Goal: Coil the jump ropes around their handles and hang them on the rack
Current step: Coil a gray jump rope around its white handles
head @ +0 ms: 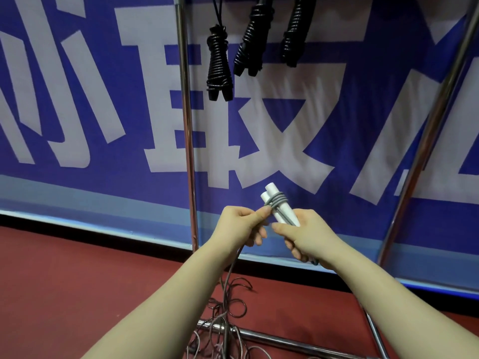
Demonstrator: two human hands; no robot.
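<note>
Fingers [281, 227] of right hand [311, 237] grip two white handles [284, 211], left hand [241, 224] pinches one grey rope [228, 277], three black ropes [219, 63] hang.

There are three black coiled ropes [219, 63] [252, 40] [294, 35], two white handles [271, 189] [265, 197] and two hands [239, 224] [308, 235].

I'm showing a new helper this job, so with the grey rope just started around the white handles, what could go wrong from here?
Only a few turns of the grey rope sit near the tips of the white handles; if the left hand eases its pinch, they may loosen or slide off.
The rope's loose tail drops into a tangled pile by the rack's base bar; pulling more in could snag or knot it.
</note>
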